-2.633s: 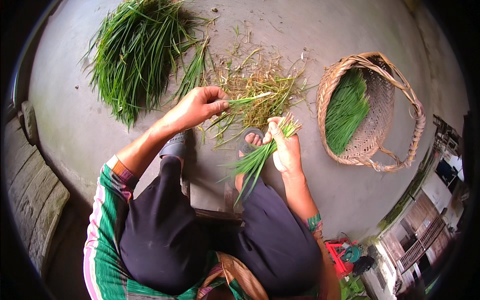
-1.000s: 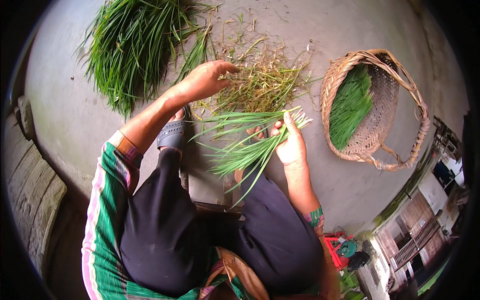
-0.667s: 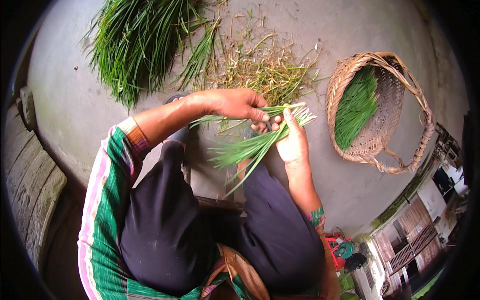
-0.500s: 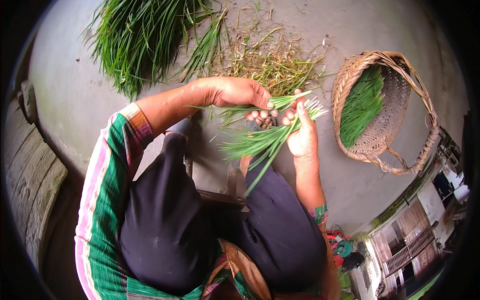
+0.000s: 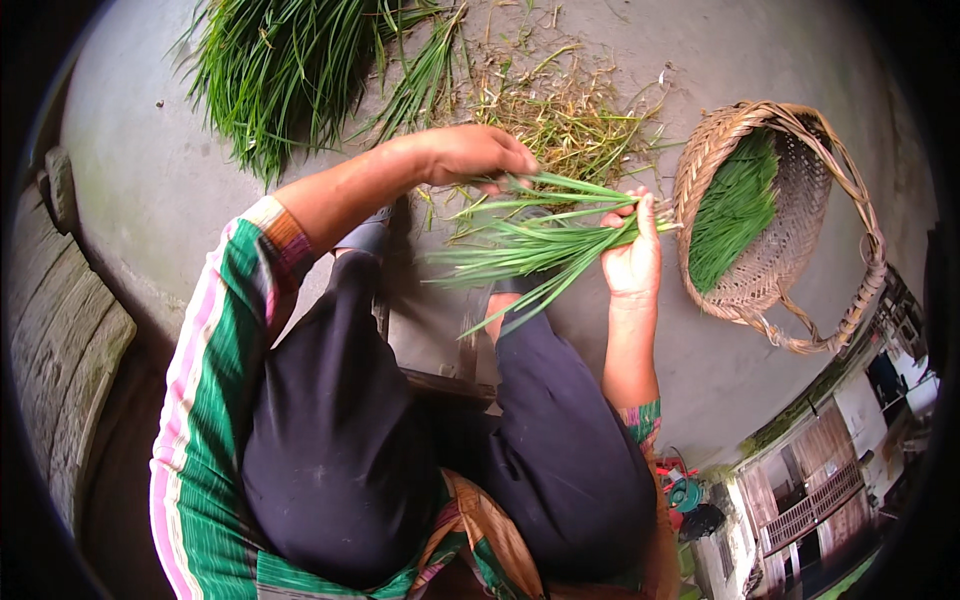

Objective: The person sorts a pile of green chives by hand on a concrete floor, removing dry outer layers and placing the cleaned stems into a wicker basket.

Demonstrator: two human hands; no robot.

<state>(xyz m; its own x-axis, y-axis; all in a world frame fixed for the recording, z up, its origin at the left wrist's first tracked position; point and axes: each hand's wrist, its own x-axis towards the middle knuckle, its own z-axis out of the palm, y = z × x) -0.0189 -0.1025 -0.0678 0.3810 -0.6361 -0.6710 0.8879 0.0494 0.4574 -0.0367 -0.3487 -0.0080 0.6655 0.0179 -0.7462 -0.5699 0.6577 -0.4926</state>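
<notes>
My right hand [image 5: 632, 252] grips a bunch of flat-leaved chives [image 5: 535, 245] by the pale stem ends, and the long green leaves fan out to the left. Beside the upper leaves of that bunch is my left hand [image 5: 480, 158], its fingers bent and smeared by motion. Whether any leaf is caught between them I cannot tell. Beyond the hands, a large pile of chives [image 5: 275, 80] lies on the floor, with a smaller loose bunch [image 5: 425, 85] at its right side. More cut chives [image 5: 735, 215] lie inside a woven basket [image 5: 700, 160] at the right.
Yellowed trimmings [image 5: 570, 120] are scattered over the concrete floor [image 5: 130, 200] past my hands. The basket's tall handle [image 5: 868, 240] points right. A weathered wooden slab [image 5: 60, 360] lies at the left. My knees [image 5: 320, 400] rise below my forearms; red and green items [image 5: 685, 492] stand lower right.
My left hand has drawn up and away from my right hand, leaving the leaves spread between them. The right hand, with the bunch, has shifted slightly right.
</notes>
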